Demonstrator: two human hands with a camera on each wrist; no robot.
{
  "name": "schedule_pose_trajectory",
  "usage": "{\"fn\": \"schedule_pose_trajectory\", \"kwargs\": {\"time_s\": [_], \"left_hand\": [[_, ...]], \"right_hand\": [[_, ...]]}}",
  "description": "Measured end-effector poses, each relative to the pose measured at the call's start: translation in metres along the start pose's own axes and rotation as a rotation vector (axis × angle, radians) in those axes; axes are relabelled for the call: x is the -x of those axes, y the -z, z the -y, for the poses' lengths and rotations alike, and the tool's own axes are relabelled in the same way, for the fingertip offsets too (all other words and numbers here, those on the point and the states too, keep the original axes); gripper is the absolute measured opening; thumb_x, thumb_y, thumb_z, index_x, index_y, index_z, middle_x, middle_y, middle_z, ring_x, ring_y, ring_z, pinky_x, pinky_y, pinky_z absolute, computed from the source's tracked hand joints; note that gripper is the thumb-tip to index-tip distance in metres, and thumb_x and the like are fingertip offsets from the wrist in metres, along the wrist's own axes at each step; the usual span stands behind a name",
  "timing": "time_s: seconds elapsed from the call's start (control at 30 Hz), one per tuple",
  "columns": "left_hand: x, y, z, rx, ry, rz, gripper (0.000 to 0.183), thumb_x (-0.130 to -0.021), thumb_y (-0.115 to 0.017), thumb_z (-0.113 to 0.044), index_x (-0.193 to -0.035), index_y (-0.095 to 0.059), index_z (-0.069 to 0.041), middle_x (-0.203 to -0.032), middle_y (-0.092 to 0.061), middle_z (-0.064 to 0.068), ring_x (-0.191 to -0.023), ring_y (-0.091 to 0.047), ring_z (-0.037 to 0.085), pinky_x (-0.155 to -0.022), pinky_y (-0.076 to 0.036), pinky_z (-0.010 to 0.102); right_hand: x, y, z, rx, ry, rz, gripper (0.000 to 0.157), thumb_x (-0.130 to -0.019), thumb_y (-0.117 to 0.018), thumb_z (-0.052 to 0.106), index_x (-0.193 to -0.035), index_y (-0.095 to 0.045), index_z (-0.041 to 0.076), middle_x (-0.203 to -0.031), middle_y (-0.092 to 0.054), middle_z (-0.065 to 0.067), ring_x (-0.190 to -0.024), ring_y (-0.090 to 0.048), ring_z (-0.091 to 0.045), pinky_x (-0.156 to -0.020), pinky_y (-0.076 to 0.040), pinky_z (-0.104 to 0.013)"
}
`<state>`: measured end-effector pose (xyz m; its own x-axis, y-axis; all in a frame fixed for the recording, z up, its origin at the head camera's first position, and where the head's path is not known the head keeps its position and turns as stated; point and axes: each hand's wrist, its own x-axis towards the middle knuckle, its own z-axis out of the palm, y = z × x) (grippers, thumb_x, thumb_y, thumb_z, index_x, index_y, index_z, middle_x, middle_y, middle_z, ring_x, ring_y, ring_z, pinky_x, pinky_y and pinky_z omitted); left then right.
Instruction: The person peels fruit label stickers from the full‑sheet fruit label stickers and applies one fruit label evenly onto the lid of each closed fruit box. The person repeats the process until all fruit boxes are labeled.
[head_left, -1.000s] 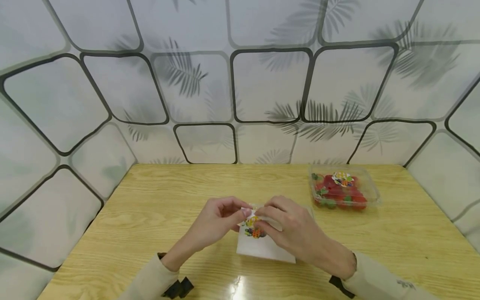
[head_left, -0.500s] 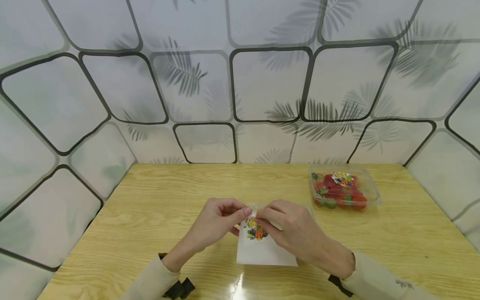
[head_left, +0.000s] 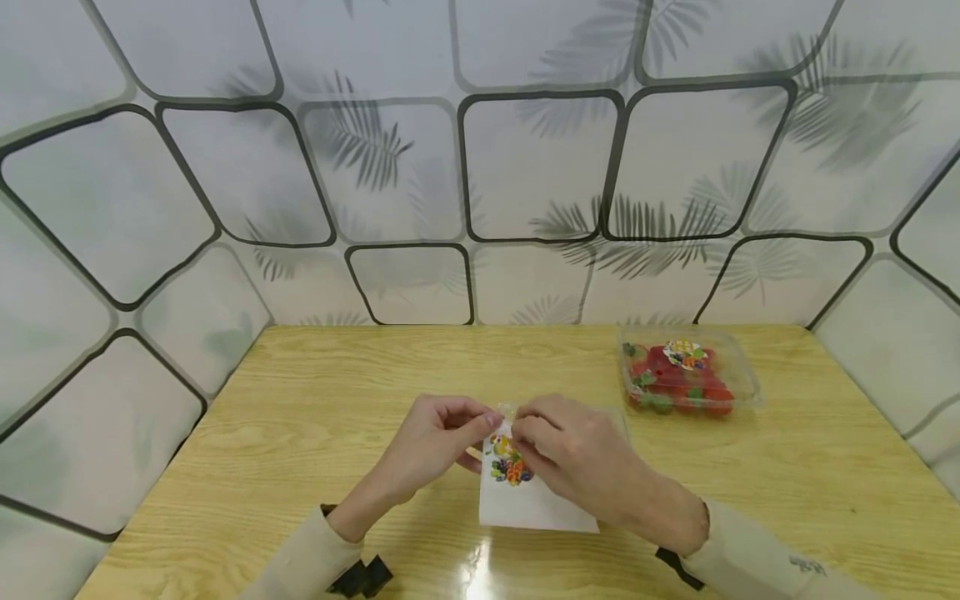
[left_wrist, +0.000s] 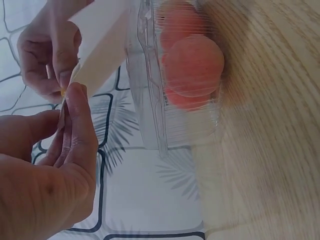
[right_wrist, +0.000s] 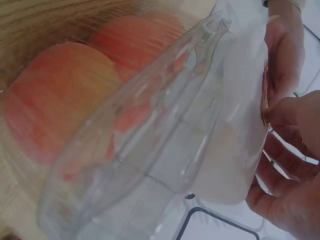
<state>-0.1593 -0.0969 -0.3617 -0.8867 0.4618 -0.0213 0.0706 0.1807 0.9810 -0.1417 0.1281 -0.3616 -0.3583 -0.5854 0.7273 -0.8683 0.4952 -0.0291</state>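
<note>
A: Head view. What do I log?
B: Left hand point(head_left: 431, 429) pinches the sheet point(head_left: 528, 508) by its upper left; right hand point(head_left: 581, 446) pinches close by, at the sticker point(head_left: 512, 467). Sheet is low centre, above the counter point(head_left: 337, 375). Strawberry box point(head_left: 742, 362) stands well apart, far right.

A: Left wrist?
B: Left thumb and fingers grip the sheet, seen edge-on; right fingertips just beside. Past it I see the near box point(left_wrist: 145, 100) with red fruit point(left_wrist: 194, 65).

A: Right wrist?
B: Right thumb and finger hold the sticker's edge. I cannot tell whether the sheet is caught with it. Near box is just beside the sheet; contact unclear.

A: Risks?
B: My judgement: the sticker could tear or crease if pulled by too small an edge, or curl and cling to the fingertips. A loosened left pinch could let the sheet slip. Working this close, a hand could nudge the near box.

A: Counts?
B: Hands, two. Sheet, one. Boxes, two. Stickers, two: this one, plus a second sticker point(head_left: 686, 355) on the strawberry box. Red fruit, at least three. Strawberries point(head_left: 686, 396) overlap; I leave them uncounted.
</note>
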Motion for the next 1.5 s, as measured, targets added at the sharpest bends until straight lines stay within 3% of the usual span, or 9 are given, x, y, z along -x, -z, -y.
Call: {"fn": "schedule_pose_trajectory", "kwargs": {"time_s": [0.17,0.27,0.43,0.6,0.73,1.0,1.5], "left_hand": [[-0.002,0.001,0.001,0.012,0.031,-0.035,0.029,-0.102,-0.065,-0.024,-0.116,-0.073,0.0,-0.103,-0.075,0.018,-0.081,-0.075,0.019,-0.066,-0.064,0.037],[-0.003,0.002,0.002,0.029,0.042,-0.06,0.03,-0.101,-0.067,-0.023,-0.118,-0.072,0.001,-0.105,-0.073,0.022,-0.08,-0.074,0.019,-0.068,-0.064,0.038],[-0.005,0.004,0.006,0.061,0.066,-0.058,0.032,-0.099,-0.069,-0.023,-0.122,-0.069,0.001,-0.108,-0.073,0.019,-0.083,-0.075,0.019,-0.071,-0.064,0.039],[-0.006,0.007,0.012,0.136,0.157,-0.064,0.032,-0.096,-0.073,-0.016,-0.121,-0.067,0.002,-0.106,-0.071,0.013,-0.088,-0.073,0.018,-0.078,-0.064,0.038],[-0.006,0.008,0.015,0.16,0.203,-0.086,0.029,-0.094,-0.074,-0.01,-0.118,-0.068,0.003,-0.104,-0.068,0.01,-0.09,-0.071,0.016,-0.081,-0.064,0.036],[-0.007,0.008,0.016,0.121,0.207,-0.115,0.024,-0.094,-0.075,-0.013,-0.114,-0.073,0.0,-0.103,-0.073,0.01,-0.086,-0.072,0.016,-0.075,-0.064,0.033],[-0.006,0.011,0.019,0.158,0.223,-0.137,0.023,-0.094,-0.074,-0.012,-0.112,-0.069,0.003,-0.097,-0.076,0.011,-0.084,-0.074,0.018,-0.072,-0.064,0.034]], "right_hand": [[-0.002,-0.002,0.0,0.043,0.001,-0.005,0.027,-0.07,-0.086,0.0,-0.084,-0.066,0.012,-0.096,-0.067,0.0,-0.088,-0.061,-0.015,-0.074,-0.054,-0.029],[-0.002,-0.002,0.0,0.049,0.0,-0.01,0.028,-0.069,-0.086,0.001,-0.083,-0.066,0.013,-0.093,-0.066,0.001,-0.087,-0.059,-0.014,-0.074,-0.052,-0.029],[0.0,-0.004,-0.003,-0.012,-0.005,0.003,0.026,-0.073,-0.084,0.0,-0.087,-0.067,0.013,-0.09,-0.067,0.003,-0.085,-0.06,-0.012,-0.075,-0.053,-0.022],[0.006,-0.009,-0.005,-0.129,-0.093,0.08,0.019,-0.082,-0.081,0.0,-0.088,-0.068,0.012,-0.089,-0.068,0.003,-0.081,-0.061,-0.006,-0.07,-0.051,-0.012],[0.01,-0.012,-0.005,-0.188,-0.156,0.124,0.02,-0.08,-0.081,-0.003,-0.087,-0.068,0.011,-0.088,-0.069,0.003,-0.08,-0.062,-0.004,-0.068,-0.051,-0.011],[0.011,-0.016,-0.003,-0.254,-0.209,0.152,0.022,-0.078,-0.077,-0.01,-0.086,-0.069,0.009,-0.087,-0.072,0.002,-0.08,-0.067,-0.007,-0.069,-0.055,-0.015],[0.012,-0.016,-0.003,-0.296,-0.253,0.198,0.024,-0.08,-0.077,-0.011,-0.086,-0.068,0.01,-0.091,-0.073,0.0,-0.083,-0.069,-0.009,-0.07,-0.056,-0.016]]}}
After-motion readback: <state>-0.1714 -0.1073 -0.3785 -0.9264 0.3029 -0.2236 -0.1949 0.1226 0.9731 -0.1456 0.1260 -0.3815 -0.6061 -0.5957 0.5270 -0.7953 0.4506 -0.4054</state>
